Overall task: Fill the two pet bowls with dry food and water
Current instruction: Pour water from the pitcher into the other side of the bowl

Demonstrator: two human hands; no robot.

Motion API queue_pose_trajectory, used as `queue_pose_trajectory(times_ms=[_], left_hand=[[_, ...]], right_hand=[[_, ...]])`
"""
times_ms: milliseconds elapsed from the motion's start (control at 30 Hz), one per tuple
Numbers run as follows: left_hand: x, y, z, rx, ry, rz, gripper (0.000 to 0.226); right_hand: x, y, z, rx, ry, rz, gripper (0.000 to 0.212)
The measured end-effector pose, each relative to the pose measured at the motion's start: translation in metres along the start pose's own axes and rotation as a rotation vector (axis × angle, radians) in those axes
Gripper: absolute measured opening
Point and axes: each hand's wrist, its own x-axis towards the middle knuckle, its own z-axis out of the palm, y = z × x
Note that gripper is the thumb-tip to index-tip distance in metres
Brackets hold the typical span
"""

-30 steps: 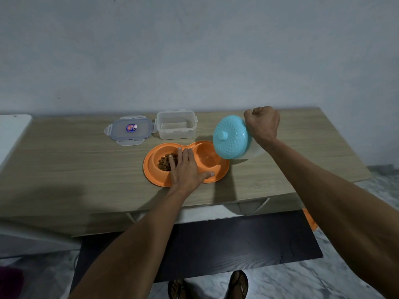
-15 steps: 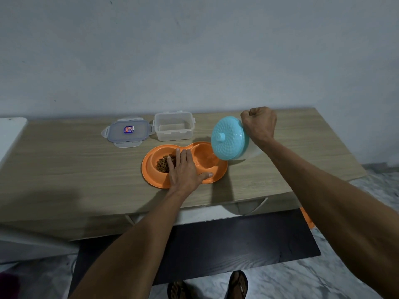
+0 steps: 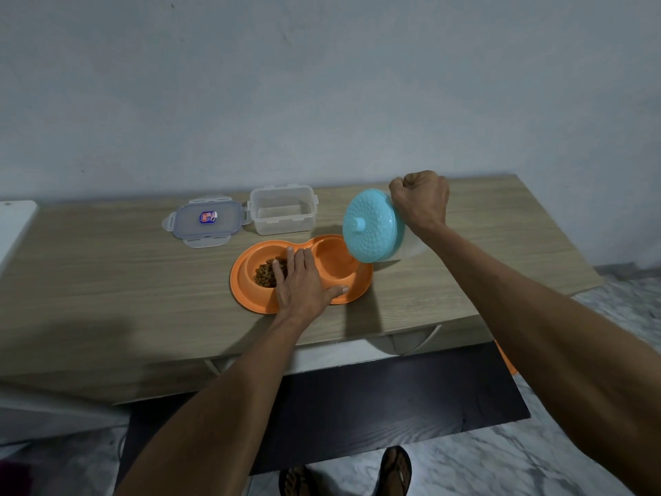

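An orange double pet bowl lies on the wooden table. Its left well holds brown dry food; its right well looks orange inside, and I cannot tell whether water is in it. My left hand lies flat on the bowl's middle, fingers spread. My right hand is clenched on the handle of a white jug with a turquoise lid. The jug is tipped on its side with the lid over the right well.
A clear, empty-looking plastic container stands behind the bowl, its loose lid flat on the table to its left. A white surface adjoins the table's left end. The wall is close behind.
The jug stays tipped over the right well and my left hand stays on the bowl. Only the view has shifted slightly.
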Motion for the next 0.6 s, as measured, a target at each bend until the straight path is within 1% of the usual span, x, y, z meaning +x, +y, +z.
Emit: queue_pose_trajectory(times_ms=[200, 600], left_hand=[[-0.0001, 0.0004, -0.0006, 0.006, -0.005, 0.002, 0.116], [-0.0009, 0.0017, -0.0041, 0.022, -0.015, 0.002, 0.116]], right_hand=[[0.0, 0.0, 0.0003, 0.001, 0.01, -0.009, 0.048], [0.0025, 0.0003, 0.001, -0.006, 0.04, -0.015, 0.045]])
